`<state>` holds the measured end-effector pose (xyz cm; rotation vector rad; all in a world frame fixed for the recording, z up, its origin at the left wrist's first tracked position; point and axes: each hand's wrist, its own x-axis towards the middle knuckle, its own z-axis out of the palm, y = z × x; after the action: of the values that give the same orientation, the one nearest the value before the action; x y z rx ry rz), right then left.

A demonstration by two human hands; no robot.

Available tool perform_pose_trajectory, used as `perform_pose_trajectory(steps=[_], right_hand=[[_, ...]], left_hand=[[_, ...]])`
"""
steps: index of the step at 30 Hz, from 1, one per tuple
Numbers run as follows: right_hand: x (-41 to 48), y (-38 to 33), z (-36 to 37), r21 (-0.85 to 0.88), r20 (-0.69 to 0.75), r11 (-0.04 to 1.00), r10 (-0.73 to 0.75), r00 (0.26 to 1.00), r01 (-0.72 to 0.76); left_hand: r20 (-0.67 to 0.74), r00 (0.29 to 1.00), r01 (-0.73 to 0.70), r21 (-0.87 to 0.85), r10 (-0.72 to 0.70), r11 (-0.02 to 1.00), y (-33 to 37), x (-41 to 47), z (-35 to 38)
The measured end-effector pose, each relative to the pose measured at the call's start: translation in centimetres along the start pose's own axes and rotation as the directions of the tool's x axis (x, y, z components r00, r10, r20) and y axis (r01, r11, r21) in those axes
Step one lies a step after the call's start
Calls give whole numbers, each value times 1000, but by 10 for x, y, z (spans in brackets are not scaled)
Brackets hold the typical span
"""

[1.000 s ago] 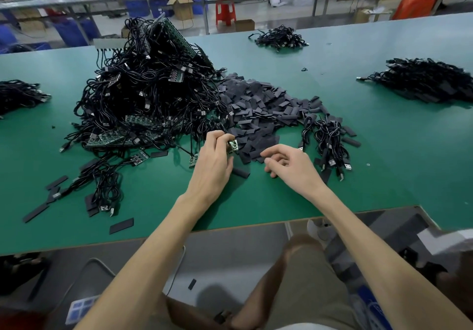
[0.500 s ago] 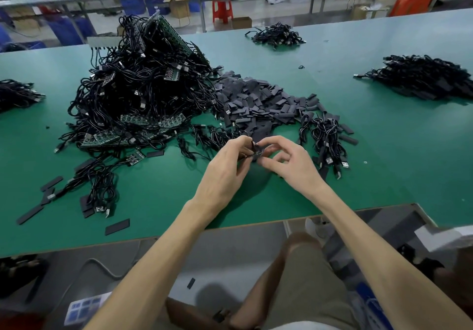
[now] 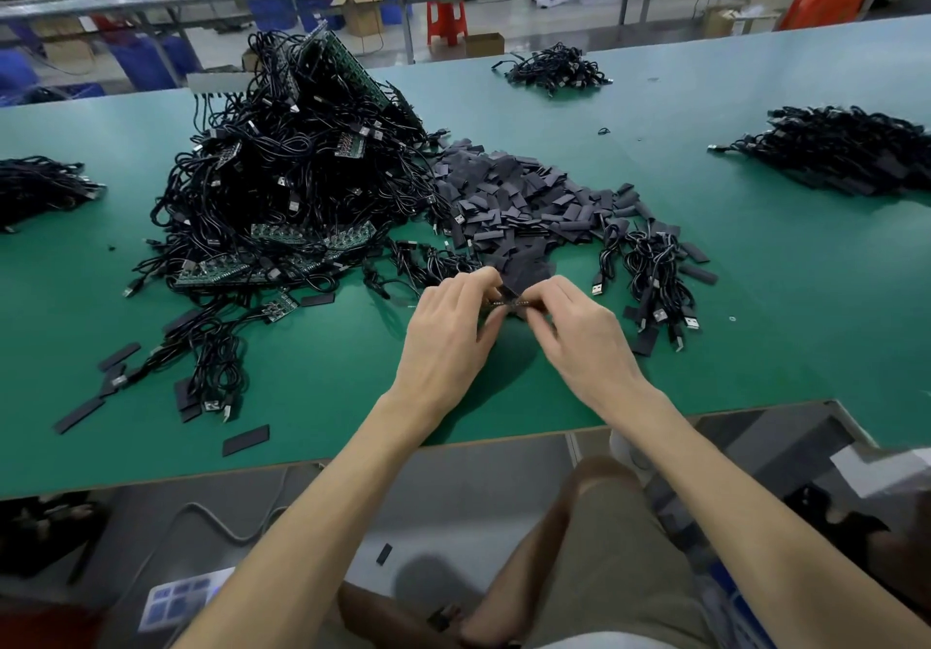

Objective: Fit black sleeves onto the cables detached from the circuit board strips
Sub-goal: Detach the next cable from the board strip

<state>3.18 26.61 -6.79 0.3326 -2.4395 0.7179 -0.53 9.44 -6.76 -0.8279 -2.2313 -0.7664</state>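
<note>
My left hand (image 3: pixel 448 331) and my right hand (image 3: pixel 579 336) meet just above the green table (image 3: pixel 327 386), near its front edge. Between their fingertips they pinch a small circuit board piece with a black sleeve (image 3: pixel 510 298). A tall tangled heap of black cables and green circuit board strips (image 3: pixel 282 195) rises to the left of the hands. Right behind the hands spreads a pile of flat black sleeves (image 3: pixel 524 205). A small bunch of cables with USB plugs (image 3: pixel 655 270) lies just right of my right hand.
More cable heaps lie at the far left (image 3: pixel 40 190), the back middle (image 3: pixel 554 71) and the far right (image 3: pixel 846 150). Loose sleeves (image 3: pixel 246 439) are scattered at the front left. My knee (image 3: pixel 604 522) is below the table edge.
Both hands left the table surface and came together. My left hand brought the small board piece up, my right hand joined it with a sleeve, and now both pinch them.
</note>
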Motion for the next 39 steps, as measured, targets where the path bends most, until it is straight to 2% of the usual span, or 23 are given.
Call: perform_pose_trajectory(steps=[4, 15, 22, 25, 29, 31, 34, 36, 39], right_hand=[[0, -3, -2, -6, 26, 1000, -9, 1000, 9], [1, -1, -1, 68, 61, 997, 33, 998, -37], [-1, -7, -1, 45, 96, 999, -6, 995, 2], [0, -6, 0, 43, 57, 999, 5, 998, -7], [1, 0, 1, 102, -49, 988, 122, 991, -117], [3, 4, -1, 222, -115, 954, 233, 966, -204], [7, 13, -5, 447, -174, 837, 428, 887, -317], [9, 18, -6, 547, -167, 758, 515, 840, -356], [10, 20, -7, 671, -121, 650, 570, 812, -356]], left_hand=[[17, 996, -92, 100, 91, 991, 0, 0, 0], [75, 996, -63, 128, 53, 990, -2, 0, 0], [100, 995, -21, 66, 14, 998, -3, 2, 1], [76, 997, -24, 109, 15, 994, -3, 2, 2], [-17, 998, 62, 154, -60, 986, -3, 1, 0], [-73, 989, 139, 174, -128, 975, -4, 2, -2], [-142, 971, 220, 193, -195, 956, -3, 2, -3], [-113, 982, 168, 183, -149, 969, -1, 1, -2], [81, 995, -62, 141, 51, 988, 2, 0, 1]])
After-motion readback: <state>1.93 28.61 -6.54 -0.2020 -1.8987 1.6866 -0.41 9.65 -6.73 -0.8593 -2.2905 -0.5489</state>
